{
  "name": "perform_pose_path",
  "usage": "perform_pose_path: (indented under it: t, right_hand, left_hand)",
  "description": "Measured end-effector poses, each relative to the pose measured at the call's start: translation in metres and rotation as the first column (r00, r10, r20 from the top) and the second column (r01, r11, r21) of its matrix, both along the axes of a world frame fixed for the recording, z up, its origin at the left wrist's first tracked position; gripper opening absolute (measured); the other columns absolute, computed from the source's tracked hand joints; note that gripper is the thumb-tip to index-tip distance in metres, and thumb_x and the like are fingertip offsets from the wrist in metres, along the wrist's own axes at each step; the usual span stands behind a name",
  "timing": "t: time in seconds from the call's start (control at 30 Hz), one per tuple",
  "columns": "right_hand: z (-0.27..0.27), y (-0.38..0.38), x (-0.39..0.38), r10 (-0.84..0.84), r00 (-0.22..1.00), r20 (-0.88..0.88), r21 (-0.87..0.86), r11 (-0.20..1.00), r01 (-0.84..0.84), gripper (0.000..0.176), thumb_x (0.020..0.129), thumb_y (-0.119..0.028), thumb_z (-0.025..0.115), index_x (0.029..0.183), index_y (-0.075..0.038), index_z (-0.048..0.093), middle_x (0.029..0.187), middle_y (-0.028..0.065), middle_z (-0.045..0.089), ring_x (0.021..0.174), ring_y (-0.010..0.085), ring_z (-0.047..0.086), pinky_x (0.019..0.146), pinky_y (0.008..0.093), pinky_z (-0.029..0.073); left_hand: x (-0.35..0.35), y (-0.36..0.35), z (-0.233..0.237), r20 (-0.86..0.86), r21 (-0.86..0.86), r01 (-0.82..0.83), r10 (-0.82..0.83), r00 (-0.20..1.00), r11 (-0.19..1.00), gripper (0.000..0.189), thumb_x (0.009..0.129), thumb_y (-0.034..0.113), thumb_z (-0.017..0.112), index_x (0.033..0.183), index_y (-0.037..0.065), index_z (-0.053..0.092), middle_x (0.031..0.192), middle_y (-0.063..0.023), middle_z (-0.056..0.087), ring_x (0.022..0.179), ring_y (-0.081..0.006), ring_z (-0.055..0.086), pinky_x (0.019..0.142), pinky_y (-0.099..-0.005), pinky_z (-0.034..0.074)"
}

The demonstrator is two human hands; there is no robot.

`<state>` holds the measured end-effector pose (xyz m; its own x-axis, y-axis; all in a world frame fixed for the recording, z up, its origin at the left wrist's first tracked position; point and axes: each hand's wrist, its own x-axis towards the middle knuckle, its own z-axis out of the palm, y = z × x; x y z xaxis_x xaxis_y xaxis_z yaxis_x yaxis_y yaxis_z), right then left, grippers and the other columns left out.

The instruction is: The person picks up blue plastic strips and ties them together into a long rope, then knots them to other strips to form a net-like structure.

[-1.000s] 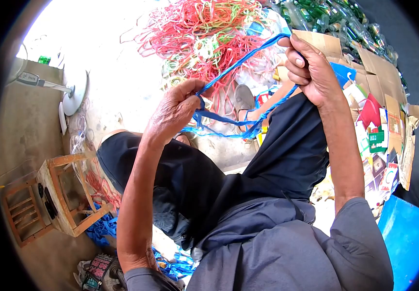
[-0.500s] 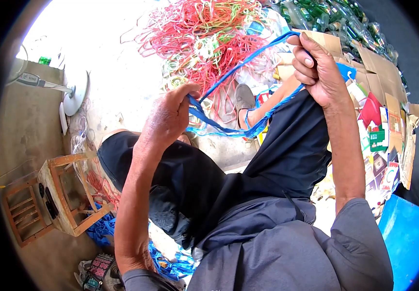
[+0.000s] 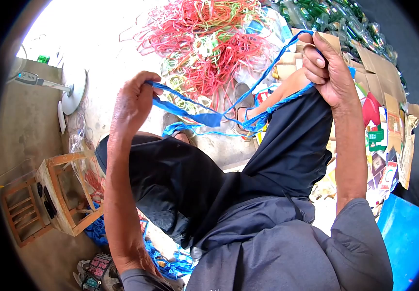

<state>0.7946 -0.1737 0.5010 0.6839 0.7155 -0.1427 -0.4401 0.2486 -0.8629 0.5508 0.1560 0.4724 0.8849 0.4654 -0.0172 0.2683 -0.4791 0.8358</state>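
Blue plastic strips point(image 3: 207, 119) stretch between my two hands above my knees. My left hand point(image 3: 134, 99) is closed, pinching the blue strip where it doubles back near the fingertips. Higher on the right, my right hand point(image 3: 328, 72) grips another part of the strips between thumb and curled fingers. From it one strand runs down to a crossing in the middle, and a twisted blue length point(image 3: 282, 103) hangs from its lower side. A loose blue loop sags below, over my feet. Part of what lies inside each fist is hidden.
A tangled heap of red and green strips point(image 3: 209, 48) lies ahead on the floor. Green bottles point(image 3: 316, 17) and flattened cardboard point(image 3: 372, 65) are at the right. A wooden stool point(image 3: 69, 194), a fan point(image 3: 76, 92) and more blue strips point(image 3: 170, 264) are on the left.
My left hand has moved left and up, drawing the blue strip out longer. My right hand has shifted slightly to the right, still gripping. The crossing of strands now shows mid-span.
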Motion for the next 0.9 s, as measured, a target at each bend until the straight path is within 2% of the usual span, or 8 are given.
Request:
perform_pose_path:
  t: [0.07, 0.3, 0.5, 0.57, 0.67, 0.77, 0.8, 0.9]
  right_hand:
    - [0.000, -0.001, 0.000, 0.009, 1.000, 0.003, -0.003, 1.000, -0.009, 0.034, 0.106, -0.030, 0.057, 0.118, 0.000, 0.067, 0.063, -0.0077, 0.041, 0.046, 0.0009, 0.024, 0.040, 0.0199, 0.017]
    - [0.001, 0.000, -0.001, 0.008, 1.000, 0.020, -0.022, 1.000, -0.007, 0.035, 0.107, -0.030, 0.056, 0.120, 0.000, 0.067, 0.063, -0.0077, 0.040, 0.047, 0.0007, 0.024, 0.040, 0.0196, 0.018]
    - [0.014, 0.000, -0.006, 0.066, 0.995, 0.075, -0.034, 0.997, -0.063, 0.035, 0.108, -0.029, 0.054, 0.121, 0.001, 0.067, 0.063, -0.0072, 0.039, 0.047, 0.0004, 0.024, 0.040, 0.0190, 0.019]
    - [0.019, 0.001, -0.010, 0.108, 0.990, 0.090, -0.041, 0.994, -0.105, 0.036, 0.108, -0.029, 0.053, 0.121, 0.001, 0.067, 0.063, -0.0070, 0.040, 0.047, 0.0003, 0.025, 0.040, 0.0187, 0.020]
    - [0.027, 0.002, -0.019, 0.149, 0.982, 0.119, -0.050, 0.988, -0.144, 0.038, 0.109, -0.030, 0.052, 0.121, 0.002, 0.067, 0.062, -0.0069, 0.040, 0.046, 0.0002, 0.025, 0.040, 0.0185, 0.020]
    - [0.035, 0.005, -0.028, 0.175, 0.974, 0.147, -0.038, 0.984, -0.171, 0.039, 0.109, -0.032, 0.050, 0.121, 0.001, 0.068, 0.059, -0.0065, 0.040, 0.046, 0.0005, 0.027, 0.040, 0.0185, 0.021]
    - [0.037, 0.006, -0.031, 0.189, 0.971, 0.148, -0.022, 0.982, -0.187, 0.039, 0.109, -0.032, 0.050, 0.121, 0.001, 0.068, 0.059, -0.0064, 0.040, 0.046, 0.0005, 0.027, 0.040, 0.0186, 0.022]
    - [0.041, 0.015, -0.038, 0.248, 0.962, 0.112, 0.028, 0.967, -0.253, 0.040, 0.110, -0.032, 0.047, 0.123, 0.000, 0.068, 0.058, -0.0060, 0.040, 0.046, 0.0010, 0.028, 0.040, 0.0183, 0.023]
  left_hand:
    - [-0.002, 0.005, 0.003, -0.005, -0.116, -0.063, 0.063, 0.998, 0.991, 0.032, 0.095, 0.002, 0.039, 0.111, -0.002, 0.067, 0.084, -0.0079, 0.068, 0.075, -0.0132, 0.067, 0.069, -0.0262, 0.053]
    - [-0.005, 0.015, 0.006, 0.009, -0.094, -0.122, 0.124, 0.992, 0.988, 0.034, 0.094, 0.002, 0.038, 0.112, -0.001, 0.067, 0.081, -0.0069, 0.065, 0.074, -0.0130, 0.066, 0.068, -0.0270, 0.053]
    - [0.017, 0.057, -0.007, -0.026, 0.184, -0.042, 0.048, 0.998, 0.982, 0.032, 0.094, 0.010, 0.046, 0.113, -0.001, 0.070, 0.084, -0.0069, 0.066, 0.073, -0.0129, 0.061, 0.066, -0.0279, 0.051]
    - [0.034, 0.065, -0.011, -0.013, 0.299, -0.092, 0.101, 0.995, 0.950, 0.033, 0.090, 0.011, 0.048, 0.109, 0.002, 0.073, 0.078, -0.0134, 0.070, 0.069, -0.0178, 0.067, 0.067, -0.0326, 0.054]
    - [0.061, 0.070, -0.016, -0.094, 0.429, -0.122, 0.179, 0.979, 0.895, 0.033, 0.090, 0.013, 0.050, 0.112, 0.010, 0.075, 0.088, -0.0153, 0.072, 0.079, -0.0237, 0.070, 0.076, -0.0368, 0.055]
    - [0.085, 0.088, -0.048, -0.040, 0.625, -0.134, 0.203, 0.978, 0.769, 0.034, 0.091, 0.015, 0.054, 0.117, 0.018, 0.076, 0.108, -0.0167, 0.071, 0.098, -0.0301, 0.070, 0.088, -0.0416, 0.054]
    - [0.092, 0.083, -0.049, -0.090, 0.575, -0.164, 0.262, 0.961, 0.802, 0.035, 0.090, 0.014, 0.057, 0.119, 0.022, 0.076, 0.124, -0.0172, 0.065, 0.115, -0.0319, 0.064, 0.099, -0.0448, 0.050]
    - [0.106, 0.085, -0.084, -0.213, 0.561, -0.125, 0.288, 0.934, 0.819, 0.048, 0.086, 0.016, 0.061, 0.133, 0.024, 0.066, 0.135, -0.0191, 0.060, 0.127, -0.0334, 0.059, 0.105, -0.0450, 0.048]
